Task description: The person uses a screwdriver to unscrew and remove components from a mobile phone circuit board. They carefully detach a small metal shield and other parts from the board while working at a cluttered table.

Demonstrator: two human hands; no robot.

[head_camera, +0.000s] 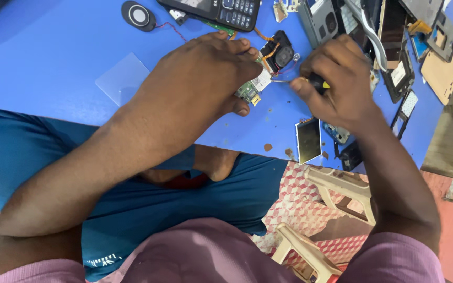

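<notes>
My left hand (200,78) presses down on a small green circuit board (252,89) lying on the blue table (53,68), fingers spread over it. My right hand (336,78) grips a small screwdriver (310,81) with a black and yellow handle, its metal tip pointing left at the board. A black speaker module (281,52) with orange and red wires sits just beyond the board.
A black keypad phone (221,10) and a round speaker (138,15) lie at the far edge. Phone frames and parts (399,47) crowd the right side. A small screen (309,139) and a clear plastic sheet (121,78) lie near the front edge. A beige plastic stool (336,188) stands below.
</notes>
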